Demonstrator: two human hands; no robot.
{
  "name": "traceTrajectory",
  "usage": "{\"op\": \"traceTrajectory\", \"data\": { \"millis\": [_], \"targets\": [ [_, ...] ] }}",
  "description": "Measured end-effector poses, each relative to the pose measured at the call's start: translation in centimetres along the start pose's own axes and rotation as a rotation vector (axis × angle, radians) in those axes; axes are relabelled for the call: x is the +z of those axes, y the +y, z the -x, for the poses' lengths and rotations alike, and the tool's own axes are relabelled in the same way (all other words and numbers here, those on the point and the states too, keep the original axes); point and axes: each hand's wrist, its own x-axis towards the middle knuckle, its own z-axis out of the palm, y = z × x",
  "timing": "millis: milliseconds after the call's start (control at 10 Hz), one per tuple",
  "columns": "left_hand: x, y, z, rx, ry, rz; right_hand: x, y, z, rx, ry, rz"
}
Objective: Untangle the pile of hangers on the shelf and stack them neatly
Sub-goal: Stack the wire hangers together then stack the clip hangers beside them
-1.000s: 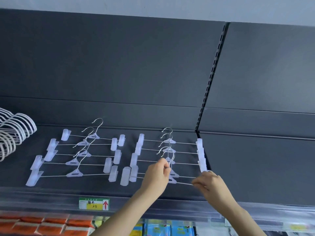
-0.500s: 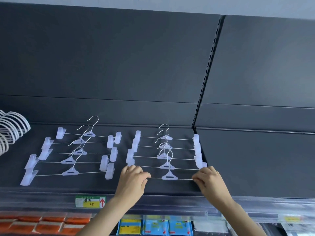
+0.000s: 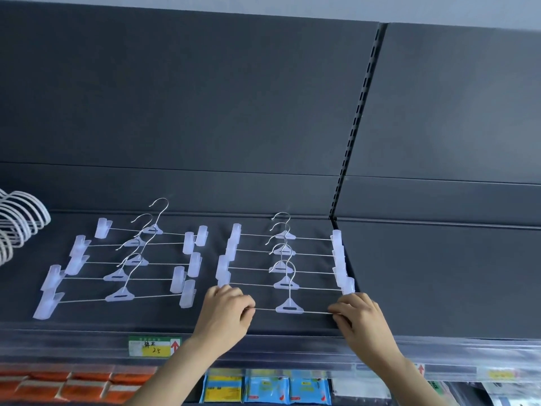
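On the dark shelf (image 3: 263, 323), my left hand (image 3: 225, 315) and right hand (image 3: 361, 320) each pinching one end of the front hanger (image 3: 289, 308), other hangers (image 3: 282, 253) lined up behind it

Frosted translucent clip hangers (image 3: 289, 309) with silver hooks on dark grey shelf (image 3: 439, 288); white hangers (image 3: 20, 218) far left.
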Motion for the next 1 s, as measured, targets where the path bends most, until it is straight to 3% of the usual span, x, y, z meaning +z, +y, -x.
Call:
{"op": "traceTrajectory", "data": {
  "millis": [600,1000],
  "targets": [
    [-2.4,1.1,1.7,-0.099,0.136,0.023,-1.3,-0.1,-0.7,-0.091,0.026,-0.03],
    [-7.1,-0.1,7.6,-0.145,0.07,0.072,-4.5,-5.2,1.6,-0.026,-0.006,0.014]
  ]
}}
